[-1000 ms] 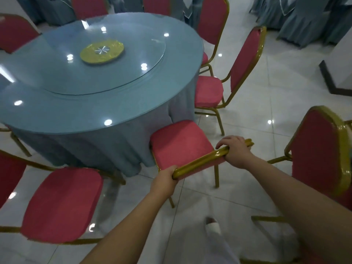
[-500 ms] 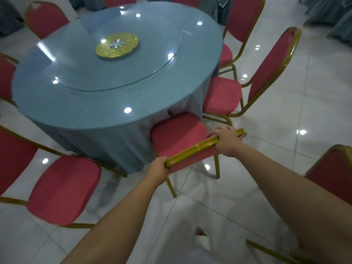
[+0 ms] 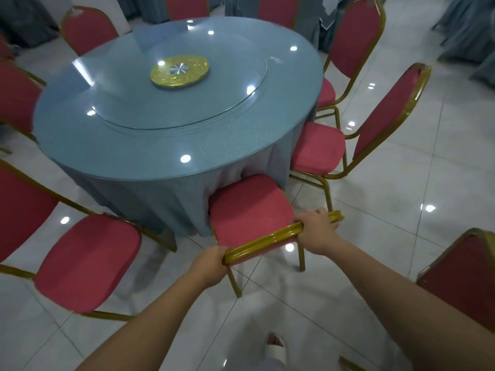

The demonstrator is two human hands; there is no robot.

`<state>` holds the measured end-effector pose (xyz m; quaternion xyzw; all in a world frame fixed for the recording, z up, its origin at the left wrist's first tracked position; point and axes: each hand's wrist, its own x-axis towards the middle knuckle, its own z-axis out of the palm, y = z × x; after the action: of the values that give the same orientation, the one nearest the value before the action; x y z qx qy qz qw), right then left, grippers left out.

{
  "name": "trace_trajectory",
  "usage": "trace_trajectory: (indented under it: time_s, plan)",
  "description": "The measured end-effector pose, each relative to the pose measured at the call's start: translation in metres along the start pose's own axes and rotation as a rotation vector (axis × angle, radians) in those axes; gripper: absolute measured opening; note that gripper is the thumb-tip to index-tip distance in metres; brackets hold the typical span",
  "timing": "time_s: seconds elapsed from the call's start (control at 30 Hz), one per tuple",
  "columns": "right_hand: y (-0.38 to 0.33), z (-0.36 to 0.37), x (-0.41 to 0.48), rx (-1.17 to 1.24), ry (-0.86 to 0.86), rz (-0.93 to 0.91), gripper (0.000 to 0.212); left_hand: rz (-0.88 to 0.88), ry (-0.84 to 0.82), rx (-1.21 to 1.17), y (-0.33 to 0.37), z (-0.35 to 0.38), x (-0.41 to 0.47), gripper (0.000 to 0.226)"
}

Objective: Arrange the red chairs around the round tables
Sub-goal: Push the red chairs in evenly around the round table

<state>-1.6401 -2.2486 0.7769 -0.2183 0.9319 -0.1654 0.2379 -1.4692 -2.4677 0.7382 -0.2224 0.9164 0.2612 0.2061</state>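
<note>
We've got both hands, left hand (image 3: 211, 266) and right hand (image 3: 318, 231), curled round the red chair's (image 3: 249, 210) gold top rail, seat nosed into the round table's (image 3: 160, 167) skirt; neighbours placed, one spare chair (image 3: 460, 279) left.

The floor (image 3: 401, 183) is large glossy white tiles with thin dark joints; round light spots (image 3: 430, 208) glare on it, and the whole room looks dim and bluish; a strip of white wall (image 3: 123, 14) shows at the far left; grey-blue drapes (image 3: 466, 30) hang in folds along the far side and at the far right; in the middle stands a round bench (image 3: 134, 156) under a grey-blue cloth (image 3: 166, 204) that falls to the floor, topped by a glass turntable (image 3: 214, 103) with a gold disc (image 3: 179, 72) at its centre; more light spots glint on the glass.
</note>
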Motion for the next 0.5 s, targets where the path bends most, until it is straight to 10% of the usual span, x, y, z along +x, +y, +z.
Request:
trace_trajectory:
  time_s: [0.2, 0.3, 0.4, 0.5]
  plan:
    - [-0.025, -0.007, 0.002, -0.074, -0.034, 0.029, 0.024, 0.037, -0.005, -0.114, -0.010, -0.013, 0.002, 0.016]
    - [-0.039, -0.022, -0.008, -0.216, -0.220, 0.044, 0.051, 0.017, 0.010, -0.203, -0.018, -0.009, -0.002, 0.048]
    - [-0.069, -0.017, -0.033, -0.357, -0.206, -0.178, 0.089, 0.002, 0.048, -0.410, -0.039, -0.006, -0.029, 0.082]
    - [-0.125, 0.016, -0.072, -0.115, -0.113, -0.477, 0.075, -0.004, 0.111, -0.470, -0.082, -0.006, -0.073, 0.078]
